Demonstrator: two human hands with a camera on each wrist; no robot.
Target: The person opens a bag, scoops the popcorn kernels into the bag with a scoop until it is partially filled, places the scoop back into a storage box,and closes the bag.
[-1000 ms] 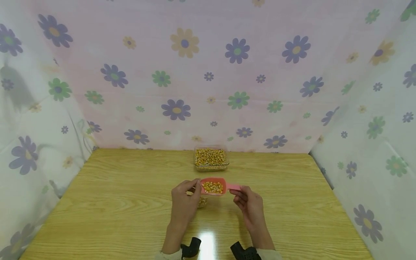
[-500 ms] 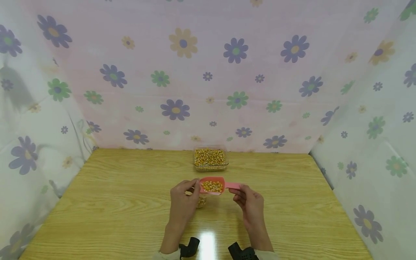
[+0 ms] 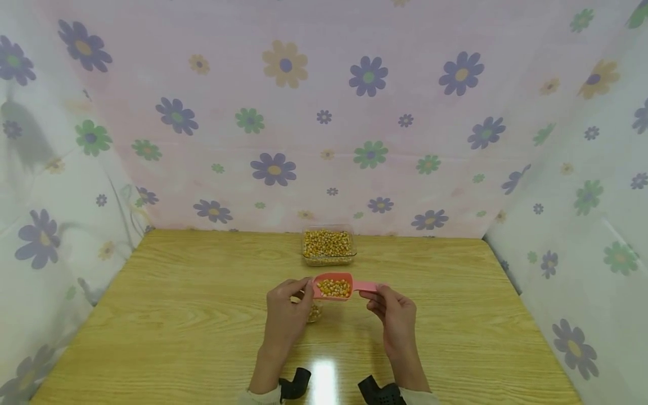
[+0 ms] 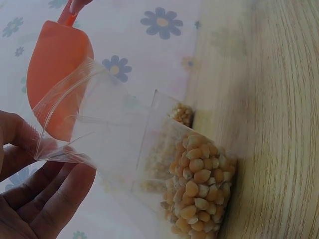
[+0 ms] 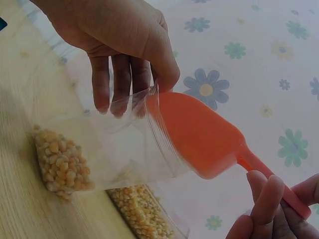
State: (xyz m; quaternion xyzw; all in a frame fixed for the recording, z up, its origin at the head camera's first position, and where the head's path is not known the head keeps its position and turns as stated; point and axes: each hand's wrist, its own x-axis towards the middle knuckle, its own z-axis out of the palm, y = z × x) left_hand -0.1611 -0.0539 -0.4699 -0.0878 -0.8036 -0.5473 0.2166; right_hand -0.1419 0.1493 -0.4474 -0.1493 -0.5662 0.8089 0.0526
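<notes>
A pink-orange scoop (image 3: 332, 286) full of corn kernels is held level, its handle pinched between the thumb and fingers of my right hand (image 3: 399, 320). My left hand (image 3: 287, 315) pinches the rim of a clear plastic bag (image 4: 117, 124). In the right wrist view the scoop's front end (image 5: 174, 114) sits inside the bag's mouth. Corn kernels (image 4: 199, 184) fill the bottom of the bag, which stands on the table. In the head view my left hand and the scoop hide most of the bag.
A clear glass container (image 3: 329, 247) of corn kernels stands at the back of the wooden table (image 3: 192, 298), behind the scoop. Flower-patterned cloth (image 3: 324, 135) closes off the back and both sides.
The scoop has risen slightly and tipped a little, with its handle and my right hand moving a bit to the right. My left hand has stayed nearly in place.
</notes>
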